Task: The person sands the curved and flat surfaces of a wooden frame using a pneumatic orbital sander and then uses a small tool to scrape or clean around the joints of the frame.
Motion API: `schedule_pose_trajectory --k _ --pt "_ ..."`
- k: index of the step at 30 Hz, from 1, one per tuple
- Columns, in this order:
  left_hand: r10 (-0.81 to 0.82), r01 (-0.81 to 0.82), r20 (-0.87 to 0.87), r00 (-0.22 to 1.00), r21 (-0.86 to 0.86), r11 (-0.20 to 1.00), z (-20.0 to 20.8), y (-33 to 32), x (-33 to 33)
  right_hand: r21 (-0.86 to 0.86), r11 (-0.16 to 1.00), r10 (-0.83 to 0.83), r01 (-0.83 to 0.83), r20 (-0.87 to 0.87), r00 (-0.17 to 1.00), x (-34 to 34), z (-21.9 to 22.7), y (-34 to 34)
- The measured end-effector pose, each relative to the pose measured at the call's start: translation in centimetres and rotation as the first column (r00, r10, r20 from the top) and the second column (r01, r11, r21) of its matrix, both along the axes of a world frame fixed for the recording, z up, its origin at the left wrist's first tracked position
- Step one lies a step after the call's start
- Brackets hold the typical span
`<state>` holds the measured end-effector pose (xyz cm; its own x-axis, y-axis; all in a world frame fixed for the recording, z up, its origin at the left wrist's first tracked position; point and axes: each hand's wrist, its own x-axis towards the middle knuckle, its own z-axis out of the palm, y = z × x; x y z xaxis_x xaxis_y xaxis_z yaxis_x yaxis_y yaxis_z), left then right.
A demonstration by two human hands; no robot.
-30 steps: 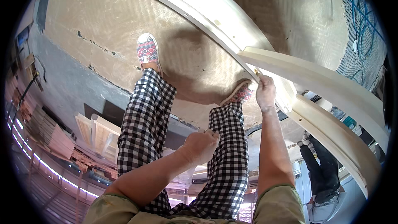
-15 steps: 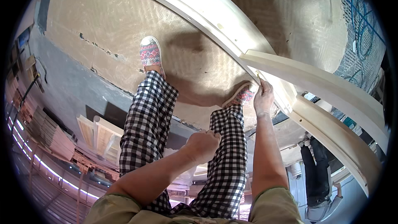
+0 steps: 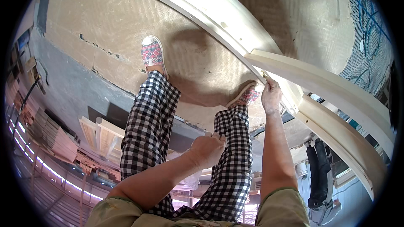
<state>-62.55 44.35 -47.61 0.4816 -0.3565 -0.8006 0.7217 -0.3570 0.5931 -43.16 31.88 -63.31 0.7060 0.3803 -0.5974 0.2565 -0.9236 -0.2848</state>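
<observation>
A long pale wooden frame (image 3: 198,6) runs from the upper left to the right, with drilled holes along its face. Against its near edge, by the joint with a crosswise board (image 3: 311,71), is my right hand (image 3: 272,95). Its fingers are pinched on a small brass-coloured piece (image 3: 264,75), mostly hidden, whose kind I cannot make out. My left hand (image 3: 208,149) is closed in front of my right leg, apart from the frame. Whatever it holds, if anything, is hidden by the fingers.
My patterned shoes (image 3: 152,52) stand on a worn brown floor covering (image 3: 105,21). Blue cords (image 3: 368,38) lie at the far right. Pale wooden boards (image 3: 103,134) are at the left, and another person (image 3: 319,176) stands at the lower right.
My right hand has shifted slightly to the right and its fingertips are closer to the frame's edge. My left hand has moved a little right. The other person's arm has moved.
</observation>
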Motion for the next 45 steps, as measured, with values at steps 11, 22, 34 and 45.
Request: schedule_pose_trajectory --k 11,22,34,45 --pt "0.065 -0.065 -0.007 0.998 0.006 0.998 0.0 0.1 0.0 0.307 0.946 0.127 -0.099 -0.075 0.989 -4.7 3.0 5.6" --pt "0.087 -0.087 0.037 0.995 -0.008 0.996 0.6 0.8 0.4 0.19 0.971 0.109 -0.147 0.2 0.974 -6.8 -0.1 12.4" --pt "0.124 -0.125 0.062 0.99 0.002 0.992 0.8 0.7 0.3 0.169 0.971 0.139 -0.17 0.182 0.973 -6.7 -0.1 11.7" --pt "0.106 -0.105 0.04 0.994 -0.01 0.994 1.0 0.9 0.6 0.207 0.974 0.067 -0.097 0.146 0.987 -6.8 -0.1 11.2"
